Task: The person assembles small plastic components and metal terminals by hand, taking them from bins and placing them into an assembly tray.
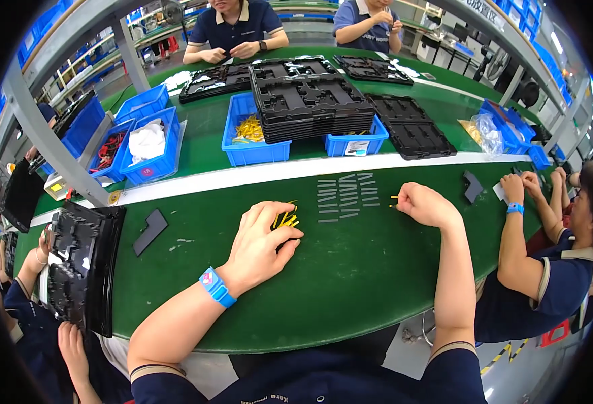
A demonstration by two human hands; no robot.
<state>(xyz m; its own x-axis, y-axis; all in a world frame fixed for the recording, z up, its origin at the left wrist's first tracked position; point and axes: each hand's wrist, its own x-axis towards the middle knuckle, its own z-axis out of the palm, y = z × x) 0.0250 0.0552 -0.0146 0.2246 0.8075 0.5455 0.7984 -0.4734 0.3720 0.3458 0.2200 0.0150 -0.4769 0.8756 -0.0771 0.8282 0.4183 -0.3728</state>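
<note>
My left hand (259,246), with a blue wristband, curls over the green table. Several small yellow strips (287,220) poke out between its bent fingers and thumb. My right hand (429,205) is closed in a pinch to the right, and the yellow tips of a thin strip (393,197) stick out from its fingertips. Between the two hands, small flat grey strips (347,196) lie in columns on the table. A dark grey L-shaped piece (149,232) rests left of my left hand, and a similar piece (472,186) lies right of my right hand.
Beyond the white line stand a blue bin (259,152) of yellow pieces, stacked black trays (313,108) and another blue bin (357,143). Left are blue bins (151,151), a metal post (60,138) and black trays (111,269) beside a co-worker. Other people work across and at right.
</note>
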